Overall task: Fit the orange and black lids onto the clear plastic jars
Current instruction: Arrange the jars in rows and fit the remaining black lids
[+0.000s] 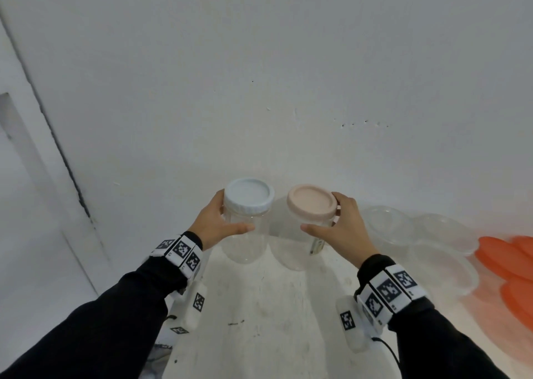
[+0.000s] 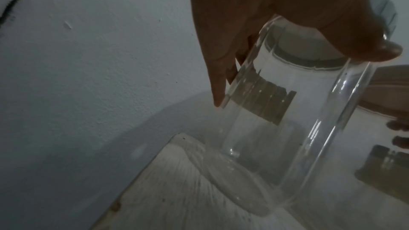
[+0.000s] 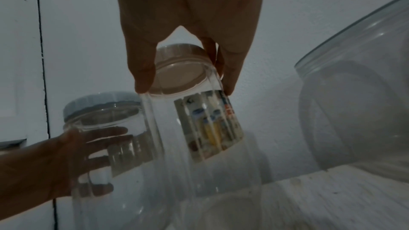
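Two clear plastic jars stand side by side at the far end of the table. The left jar wears a pale blue-white ribbed lid. My left hand grips it just under the lid, thumb in front and fingers behind. The right jar, with a printed label, carries a pale pink lid. My right hand holds this jar at its neck. Both jars lean a little in the wrist views; whether their bottoms touch the table is unclear.
Several empty clear plastic tubs sit to the right of the jars. Orange lids lie stacked at the far right edge. The worn white table ends at a white wall close behind the jars.
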### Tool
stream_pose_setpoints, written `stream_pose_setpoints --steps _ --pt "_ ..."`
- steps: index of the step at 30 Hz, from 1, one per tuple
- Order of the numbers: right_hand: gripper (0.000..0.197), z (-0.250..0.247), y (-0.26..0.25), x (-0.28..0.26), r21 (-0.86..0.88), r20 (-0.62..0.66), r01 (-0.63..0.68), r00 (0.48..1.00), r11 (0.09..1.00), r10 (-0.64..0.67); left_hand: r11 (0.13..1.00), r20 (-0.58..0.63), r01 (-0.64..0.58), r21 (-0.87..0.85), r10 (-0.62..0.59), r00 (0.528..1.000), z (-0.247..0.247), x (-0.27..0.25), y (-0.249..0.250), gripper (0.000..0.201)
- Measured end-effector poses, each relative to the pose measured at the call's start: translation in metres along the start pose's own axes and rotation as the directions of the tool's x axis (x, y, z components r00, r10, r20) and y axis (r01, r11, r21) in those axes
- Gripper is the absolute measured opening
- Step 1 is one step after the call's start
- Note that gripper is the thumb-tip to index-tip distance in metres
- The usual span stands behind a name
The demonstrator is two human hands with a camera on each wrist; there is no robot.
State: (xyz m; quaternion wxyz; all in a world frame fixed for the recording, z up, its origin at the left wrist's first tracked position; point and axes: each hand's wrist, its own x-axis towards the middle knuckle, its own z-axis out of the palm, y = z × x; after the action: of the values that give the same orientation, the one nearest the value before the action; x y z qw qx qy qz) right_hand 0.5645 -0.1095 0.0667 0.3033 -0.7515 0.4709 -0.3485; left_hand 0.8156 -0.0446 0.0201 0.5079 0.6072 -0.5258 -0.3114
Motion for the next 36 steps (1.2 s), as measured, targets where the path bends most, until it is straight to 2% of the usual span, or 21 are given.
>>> stream_pose_setpoints --steps 8,11,14,16,18,20,22,25,27,31,34,36 --pt "0.082 -0.005 0.001 -0.001 0.015 0.091 0.017 0.996 1.0 -0.019 1.0 0.038 -0.012 0.002 0.012 0.999 0.012 0.001 0.004 0.104" --pt "0.088 -0.005 0.003 0.0 0.013 0.113 0.021 0.993 1.0 -0.023 1.0 0.051 -0.021 -0.006 0.022 0.998 0.012 -0.002 0.007 0.106" --pt "0.102 -0.009 0.007 -0.001 0.021 0.165 0.004 0.986 1.0 -0.007 1.0 0.077 -0.022 -0.021 0.023 0.997 0.013 -0.004 0.011 0.125" --pt "0.105 -0.018 0.011 -0.003 -0.038 0.182 0.01 0.983 0.999 -0.003 0.999 0.065 -0.026 0.038 0.023 0.998 0.011 -0.005 0.017 0.133" --pt "0.097 -0.031 0.019 -0.005 -0.226 0.149 0.068 0.988 0.972 -0.035 0.981 0.016 -0.095 0.171 0.093 0.996 0.008 -0.008 0.027 0.125" --pt "0.082 -0.047 0.026 -0.005 -0.456 0.082 0.104 0.994 0.884 -0.075 0.908 0.011 -0.245 0.34 0.257 0.966 0.006 -0.012 0.044 0.117" --pt "0.072 -0.062 0.037 -0.002 -0.617 0.025 0.053 0.999 0.785 -0.048 0.753 0.09 -0.399 0.523 0.417 0.904 0.012 -0.012 0.06 0.107" --pt "0.069 -0.074 0.054 0.002 -0.743 0.007 -0.066 0.994 0.666 0.106 0.517 0.246 -0.489 0.702 0.469 0.848 0.032 -0.008 0.075 0.091" --pt "0.066 -0.076 0.06 0.001 -0.781 0.029 -0.089 0.984 0.618 0.178 0.426 0.304 -0.503 0.752 0.453 0.838 0.045 -0.006 0.076 0.087" --pt "0.053 -0.079 0.064 -0.002 -0.761 0.045 -0.06 0.988 0.647 0.145 0.421 0.311 -0.47 0.776 0.393 0.865 0.058 -0.003 0.066 0.079" --pt "0.05 -0.08 0.061 -0.004 -0.762 0.067 -0.021 0.992 0.647 0.11 0.384 0.303 -0.499 0.777 0.467 0.831 0.061 -0.001 0.06 0.058" --pt "0.05 -0.078 0.058 -0.008 -0.762 0.097 0.014 0.991 0.648 0.093 0.36 0.287 -0.512 0.78 0.52 0.804 0.061 0.0 0.058 0.05"
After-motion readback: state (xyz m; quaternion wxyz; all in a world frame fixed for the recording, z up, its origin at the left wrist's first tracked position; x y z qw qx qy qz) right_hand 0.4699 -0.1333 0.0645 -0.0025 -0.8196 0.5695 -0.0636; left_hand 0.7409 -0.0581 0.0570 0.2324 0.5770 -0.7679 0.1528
